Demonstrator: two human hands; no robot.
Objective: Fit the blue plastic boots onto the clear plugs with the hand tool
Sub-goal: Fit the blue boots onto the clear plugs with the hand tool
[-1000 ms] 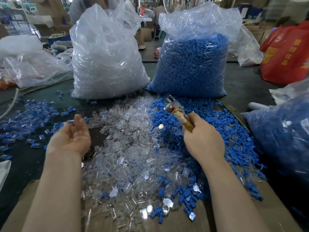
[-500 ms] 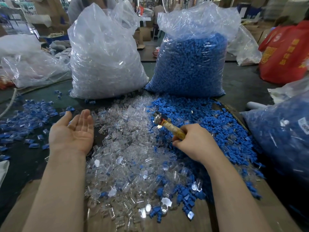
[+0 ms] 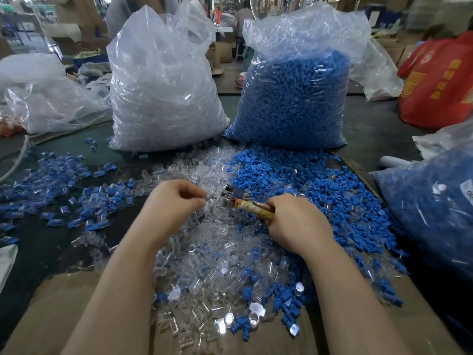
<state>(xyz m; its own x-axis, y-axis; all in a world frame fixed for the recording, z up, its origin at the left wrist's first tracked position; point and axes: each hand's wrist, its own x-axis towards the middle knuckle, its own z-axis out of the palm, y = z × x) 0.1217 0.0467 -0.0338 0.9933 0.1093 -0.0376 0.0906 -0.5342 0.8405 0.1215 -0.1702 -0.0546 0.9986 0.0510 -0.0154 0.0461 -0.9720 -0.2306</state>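
A heap of clear plugs [image 3: 204,265] covers the middle of the table, and a heap of blue boots [image 3: 320,190] lies to its right. My right hand [image 3: 299,224] grips the yellow-brown handle of the hand tool [image 3: 245,203], whose metal head carries a blue boot and points left. My left hand [image 3: 174,203] hovers over the clear plugs with fingers curled, its fingertips pinched close to the tool's head. Whether a clear plug sits between those fingertips is too blurred to tell.
A big bag of clear plugs [image 3: 163,93] and a big bag of blue boots [image 3: 294,98] stand behind the heaps. Fitted blue-and-clear pieces [image 3: 58,190] lie scattered at the left. Another bag of blue parts [image 3: 435,213] fills the right edge. Cardboard [image 3: 64,316] lies under my forearms.
My left hand turned from palm-up and open at the left to curled over the plugs beside the tool. My right hand lowered the tool and swung its head leftward.
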